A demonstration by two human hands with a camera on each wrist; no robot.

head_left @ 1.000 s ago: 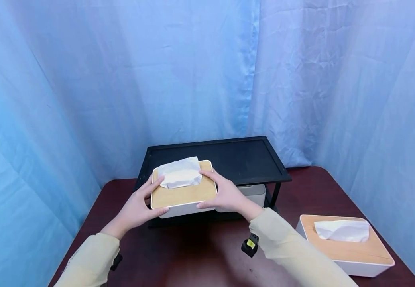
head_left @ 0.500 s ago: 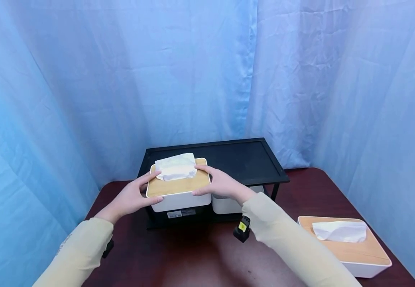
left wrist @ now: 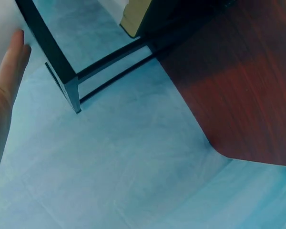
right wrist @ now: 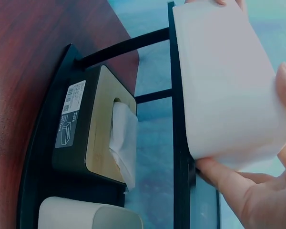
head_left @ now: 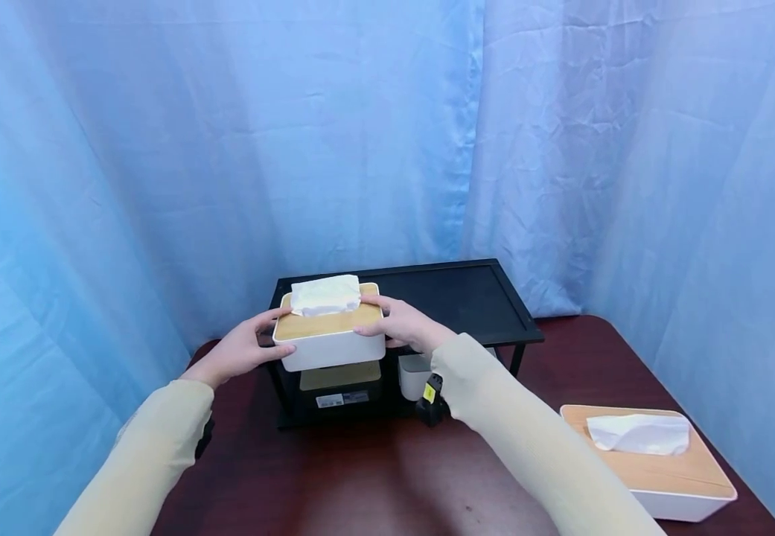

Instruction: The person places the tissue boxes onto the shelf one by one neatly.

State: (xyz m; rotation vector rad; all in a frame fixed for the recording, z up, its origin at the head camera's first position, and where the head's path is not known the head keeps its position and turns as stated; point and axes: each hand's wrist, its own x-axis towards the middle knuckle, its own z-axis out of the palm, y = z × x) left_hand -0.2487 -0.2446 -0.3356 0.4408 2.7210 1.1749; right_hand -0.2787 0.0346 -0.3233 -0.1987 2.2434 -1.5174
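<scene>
A white tissue box (head_left: 333,351) with a wooden lid and a tissue standing out of it is held between my two hands. My left hand (head_left: 236,353) grips its left end, thumb on the front and fingers along the top edge. At the right end, my right hand (head_left: 406,324) holds it, thumb near the front edge. The box is at the front left of a black two-tier shelf (head_left: 450,301), level with the top tier. In the right wrist view its white side (right wrist: 229,86) is beside the shelf's edge; whether they touch I cannot tell.
On the lower tier sit a black tissue box (right wrist: 69,160) with a wooden lid and, to its right, a pale rounded container (head_left: 415,377). Another white tissue box (head_left: 668,473) stands at the table's right. Blue curtains (head_left: 360,134) surround the dark red table (head_left: 360,476).
Both hands have carried the tissue box up and away toward the shelf's top tier, slightly left. The black tissue box on the lower tier has come into sight beneath it.
</scene>
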